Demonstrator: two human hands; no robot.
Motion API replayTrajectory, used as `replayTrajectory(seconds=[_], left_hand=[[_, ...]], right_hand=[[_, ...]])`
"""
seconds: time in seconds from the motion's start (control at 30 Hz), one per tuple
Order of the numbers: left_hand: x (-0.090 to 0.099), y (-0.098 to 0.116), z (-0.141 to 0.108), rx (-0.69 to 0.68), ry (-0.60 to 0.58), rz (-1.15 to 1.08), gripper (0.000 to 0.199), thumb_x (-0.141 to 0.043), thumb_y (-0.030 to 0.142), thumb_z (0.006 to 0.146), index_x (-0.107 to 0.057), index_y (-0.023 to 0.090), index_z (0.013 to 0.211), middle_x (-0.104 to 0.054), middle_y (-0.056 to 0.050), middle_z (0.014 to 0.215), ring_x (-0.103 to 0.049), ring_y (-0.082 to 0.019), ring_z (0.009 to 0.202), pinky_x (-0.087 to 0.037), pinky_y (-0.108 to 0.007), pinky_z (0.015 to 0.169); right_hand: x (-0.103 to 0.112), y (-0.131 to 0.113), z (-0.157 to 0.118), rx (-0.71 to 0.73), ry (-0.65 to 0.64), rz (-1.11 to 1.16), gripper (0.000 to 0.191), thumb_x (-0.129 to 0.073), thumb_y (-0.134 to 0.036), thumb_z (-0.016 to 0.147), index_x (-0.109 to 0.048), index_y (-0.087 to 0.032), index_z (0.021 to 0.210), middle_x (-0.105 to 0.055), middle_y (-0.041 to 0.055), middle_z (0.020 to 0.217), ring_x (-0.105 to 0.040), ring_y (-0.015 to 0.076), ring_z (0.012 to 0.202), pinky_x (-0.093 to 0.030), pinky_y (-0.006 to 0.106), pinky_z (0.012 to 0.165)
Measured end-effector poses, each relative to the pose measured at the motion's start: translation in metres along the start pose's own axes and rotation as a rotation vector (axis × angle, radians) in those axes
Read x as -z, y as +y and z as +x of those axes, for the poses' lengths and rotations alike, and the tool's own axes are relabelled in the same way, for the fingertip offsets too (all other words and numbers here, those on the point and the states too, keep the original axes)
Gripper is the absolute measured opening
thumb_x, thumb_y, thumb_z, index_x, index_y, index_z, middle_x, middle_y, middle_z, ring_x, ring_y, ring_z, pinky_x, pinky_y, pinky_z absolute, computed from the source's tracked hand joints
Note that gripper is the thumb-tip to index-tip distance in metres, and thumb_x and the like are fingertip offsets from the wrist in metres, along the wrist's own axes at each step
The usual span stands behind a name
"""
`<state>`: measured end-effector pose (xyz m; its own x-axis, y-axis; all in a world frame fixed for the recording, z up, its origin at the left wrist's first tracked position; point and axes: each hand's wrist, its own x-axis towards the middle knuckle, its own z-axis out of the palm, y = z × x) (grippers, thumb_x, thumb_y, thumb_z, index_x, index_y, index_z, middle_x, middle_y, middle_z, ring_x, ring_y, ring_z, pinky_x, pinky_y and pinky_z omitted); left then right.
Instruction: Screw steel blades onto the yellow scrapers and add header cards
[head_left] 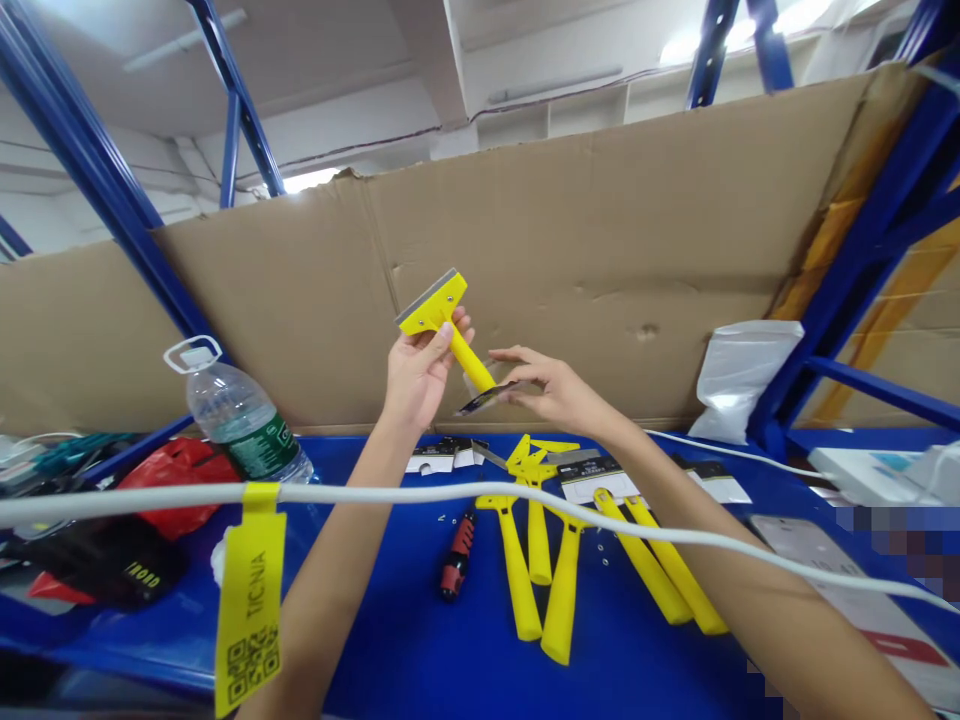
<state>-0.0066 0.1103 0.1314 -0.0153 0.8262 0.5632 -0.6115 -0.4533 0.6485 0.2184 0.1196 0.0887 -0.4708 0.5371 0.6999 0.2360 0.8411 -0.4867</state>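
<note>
My left hand (417, 376) is closed round the neck of a yellow scraper (469, 360), held up in front of the cardboard. Its wide head with a grey blade edge points up and left, and the handle slants down to the right. My right hand (553, 388) pinches a thin clear-and-black package (486, 399) at the handle's lower end; whether the handle is inside or behind it I cannot tell. Below, several yellow scraper handles and parts (564, 600) lie on the blue table (420, 660), beside a red-and-black screwdriver (458, 556).
White-and-black cards (592, 482) and small metal bits lie near the handles. A white cable (435, 493) with a yellow tag (251, 600) crosses in front. A water bottle (251, 430) and red bag (176, 475) stand left, a phone (832, 560) right. Cardboard (570, 250) walls the back.
</note>
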Motion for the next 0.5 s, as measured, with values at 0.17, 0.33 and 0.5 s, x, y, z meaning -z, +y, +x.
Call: replayTrajectory(seconds=[0.17, 0.33, 0.5], left_hand=[[-0.0006, 0.0045, -0.0022, -0.001, -0.011, -0.003, 0.034, -0.095, 0.009, 0.085, -0.078, 0.017, 0.114, -0.086, -0.010, 0.117, -0.081, -0.028, 0.124, -0.062, -0.048, 0.119], [0.0029, 0.0086, -0.0003, -0.020, 0.025, -0.047, 0.033, -0.091, 0.007, 0.087, -0.078, 0.018, 0.115, -0.085, -0.008, 0.115, -0.080, -0.025, 0.120, -0.061, -0.051, 0.120], [0.0046, 0.0065, -0.0006, 0.019, 0.037, -0.004, 0.036, -0.092, 0.008, 0.086, -0.078, 0.018, 0.117, -0.086, -0.010, 0.113, -0.081, -0.027, 0.117, -0.063, -0.053, 0.116]], right_hand=[[-0.0082, -0.0016, -0.0008, -0.024, 0.019, 0.096, 0.007, -0.082, -0.025, 0.099, -0.088, -0.027, 0.097, -0.071, 0.0120, 0.157, -0.068, 0.0300, 0.146, -0.052, 0.057, 0.123], [-0.0095, -0.0005, -0.0024, -0.027, 0.054, 0.153, 0.017, -0.082, -0.014, 0.094, -0.091, -0.029, 0.097, -0.064, 0.0090, 0.167, -0.060, 0.0294, 0.156, -0.047, 0.059, 0.129], [-0.0091, -0.0077, -0.0011, -0.041, 0.094, 0.208, 0.008, -0.085, -0.026, 0.094, -0.091, -0.030, 0.097, -0.066, 0.0098, 0.164, -0.071, 0.0310, 0.139, -0.061, 0.056, 0.111]])
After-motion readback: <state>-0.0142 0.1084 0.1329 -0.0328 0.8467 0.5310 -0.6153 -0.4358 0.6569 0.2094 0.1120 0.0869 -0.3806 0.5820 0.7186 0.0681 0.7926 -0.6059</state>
